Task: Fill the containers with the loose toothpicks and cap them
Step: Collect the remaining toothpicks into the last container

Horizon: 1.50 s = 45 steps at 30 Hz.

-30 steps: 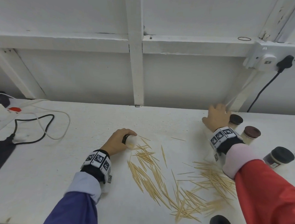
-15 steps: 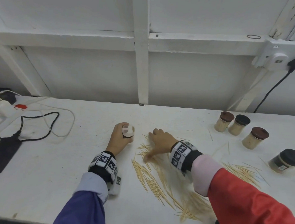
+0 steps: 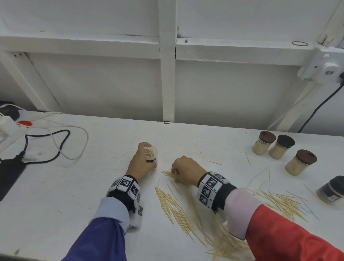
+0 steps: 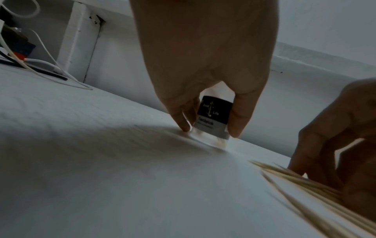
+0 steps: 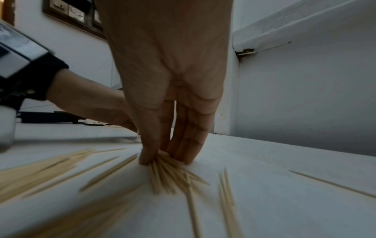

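Four capped jars (image 3: 301,162) are seen far right, filled. An open jar (image 3: 151,153), barely filled, is gripped upright by the left hand (image 3: 140,165). A bundle of toothpicks (image 5: 162,169) is pinched by the right hand (image 3: 186,169). Many loose toothpicks (image 3: 175,207) are left near.

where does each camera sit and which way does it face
head: on the head, looking forward and down at the table, both hands and sleeves.
left wrist: along the left hand to the jar its fingers grip.
right wrist: along the right hand, pinching toothpicks.
Both wrist views show the other hand.
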Available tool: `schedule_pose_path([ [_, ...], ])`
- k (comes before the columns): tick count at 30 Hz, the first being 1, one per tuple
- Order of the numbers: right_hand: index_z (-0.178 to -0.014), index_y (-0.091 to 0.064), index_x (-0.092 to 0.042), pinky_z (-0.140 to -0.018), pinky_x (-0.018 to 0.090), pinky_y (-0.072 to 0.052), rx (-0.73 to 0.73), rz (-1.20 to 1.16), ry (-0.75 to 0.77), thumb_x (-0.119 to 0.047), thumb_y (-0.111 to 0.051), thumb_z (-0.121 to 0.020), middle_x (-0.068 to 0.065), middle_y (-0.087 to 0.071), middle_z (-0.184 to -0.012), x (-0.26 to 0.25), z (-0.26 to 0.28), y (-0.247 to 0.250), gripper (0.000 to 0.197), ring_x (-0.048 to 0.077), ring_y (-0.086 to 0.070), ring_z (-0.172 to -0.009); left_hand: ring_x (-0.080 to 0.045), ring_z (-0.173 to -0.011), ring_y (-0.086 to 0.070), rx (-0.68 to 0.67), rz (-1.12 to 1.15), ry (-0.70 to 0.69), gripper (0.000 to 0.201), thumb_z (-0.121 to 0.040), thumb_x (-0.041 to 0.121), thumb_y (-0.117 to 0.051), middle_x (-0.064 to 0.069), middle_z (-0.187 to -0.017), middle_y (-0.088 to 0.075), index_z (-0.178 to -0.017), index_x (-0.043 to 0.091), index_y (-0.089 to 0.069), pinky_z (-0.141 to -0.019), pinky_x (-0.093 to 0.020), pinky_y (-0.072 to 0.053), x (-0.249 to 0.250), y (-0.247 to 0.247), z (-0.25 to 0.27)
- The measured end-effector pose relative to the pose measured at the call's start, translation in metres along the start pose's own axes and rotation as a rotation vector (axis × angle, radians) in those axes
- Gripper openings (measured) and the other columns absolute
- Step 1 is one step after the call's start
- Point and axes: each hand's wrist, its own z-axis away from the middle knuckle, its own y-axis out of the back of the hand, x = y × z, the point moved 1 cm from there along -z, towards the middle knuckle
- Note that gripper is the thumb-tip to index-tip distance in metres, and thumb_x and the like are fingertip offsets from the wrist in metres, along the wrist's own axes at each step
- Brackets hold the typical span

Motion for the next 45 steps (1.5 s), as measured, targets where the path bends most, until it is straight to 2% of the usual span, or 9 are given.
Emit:
schedule_pose_path([
  [6, -0.097, -0.068, -0.005, -0.074, 0.034, -0.050, 0.006, 0.084, 0.027, 0.002, -0.053, -0.086, 0.014, -0.062, -0.104, -0.002, 0.006, 0.003, 0.020, 0.031, -0.061, -0.087, -0.029, -0.097, -0.059, 0.013, -0.030, -0.001, 0.062, -0.078, 0.003, -0.071, -0.006, -0.110, -0.056, -0.117, 0.031, -0.032, -0.084, -0.040, -0.051, 0.000, -0.003, -0.002],
  [10, -0.079, -0.052, -0.010, -0.058, 0.028, -0.035, -0.021, 0.143, 0.032, 0.005, -0.049, -0.082, 0.010, -0.049, -0.087, -0.006, 0.011, 0.004, 0.016, 0.027, -0.048, -0.074, -0.027, -0.099, -0.059, 0.009, -0.043, -0.003, 0.063, -0.078, 0.006, -0.073, -0.004, -0.111, -0.056, -0.117, 0.033, -0.031, -0.087, -0.041, -0.051, -0.001, -0.003, -0.002],
  [13, -0.073, -0.045, -0.010, -0.058, 0.030, -0.032, -0.040, 0.190, 0.042, 0.004, -0.049, -0.082, 0.007, -0.044, -0.079, -0.008, 0.012, 0.003, 0.017, 0.026, -0.046, -0.073, -0.022, -0.099, -0.057, 0.027, -0.100, -0.066, 0.060, -0.077, 0.007, -0.072, 0.001, -0.112, -0.057, -0.118, 0.033, -0.038, -0.081, -0.034, -0.048, 0.002, -0.001, -0.001],
  [17, -0.088, -0.061, -0.003, -0.065, 0.033, -0.041, -0.018, 0.188, 0.047, 0.001, -0.049, -0.085, 0.015, -0.059, -0.095, -0.002, 0.010, -0.001, 0.012, 0.029, -0.054, -0.079, -0.020, -0.107, -0.051, 0.158, -0.277, -0.279, 0.059, -0.072, -0.007, -0.063, 0.004, -0.114, -0.059, -0.119, 0.027, -0.061, -0.086, -0.035, -0.043, 0.002, -0.002, -0.004],
  [21, -0.103, -0.066, -0.002, -0.080, 0.039, -0.052, -0.010, 0.201, 0.061, -0.006, -0.060, -0.088, 0.016, -0.061, -0.107, 0.002, 0.014, 0.000, 0.017, 0.032, -0.061, -0.092, -0.018, -0.109, -0.047, 0.141, -0.406, -0.348, 0.054, -0.070, 0.001, -0.077, 0.007, -0.108, -0.058, -0.113, 0.032, -0.069, -0.092, -0.030, -0.026, -0.006, -0.005, -0.007],
  [30, -0.084, -0.052, -0.008, -0.064, 0.032, -0.034, -0.017, 0.256, 0.069, 0.002, -0.043, -0.088, 0.011, -0.046, -0.086, -0.004, 0.021, 0.003, 0.013, 0.026, -0.043, -0.074, -0.016, -0.106, -0.047, 0.082, -0.356, -0.333, 0.050, -0.071, 0.009, -0.078, 0.012, -0.104, -0.055, -0.114, 0.032, -0.068, -0.094, -0.035, -0.032, -0.004, -0.006, -0.006],
  [38, -0.064, -0.059, -0.006, -0.052, 0.027, -0.035, -0.003, -0.040, 0.004, 0.001, -0.052, -0.077, 0.004, -0.051, -0.062, 0.009, 0.023, 0.005, 0.016, 0.022, -0.046, -0.058, -0.016, -0.105, -0.049, 0.015, -0.246, -0.353, 0.048, -0.073, 0.009, -0.078, 0.011, -0.109, -0.059, -0.114, 0.030, -0.068, -0.094, -0.038, -0.039, 0.003, -0.009, -0.004],
  [41, -0.079, -0.073, -0.007, -0.064, 0.031, -0.052, -0.004, -0.158, -0.008, -0.004, -0.062, -0.080, 0.003, -0.070, -0.077, 0.018, 0.023, 0.012, 0.012, 0.019, -0.063, -0.069, -0.017, -0.106, -0.052, -0.022, -0.207, -0.360, 0.049, -0.073, 0.006, -0.076, 0.009, -0.112, -0.062, -0.114, 0.030, -0.067, -0.095, -0.041, -0.043, 0.003, -0.011, -0.005],
  [45, -0.076, -0.075, -0.011, -0.065, 0.030, -0.051, -0.024, -0.256, -0.030, -0.010, -0.070, -0.079, 0.000, -0.071, -0.070, 0.031, 0.021, 0.021, 0.006, 0.007, -0.058, -0.059, -0.017, -0.106, -0.051, -0.059, -0.202, -0.352, 0.049, -0.074, 0.004, -0.075, 0.011, -0.111, -0.060, -0.115, 0.029, -0.067, -0.096, -0.041, -0.043, 0.004, -0.013, -0.004],
])
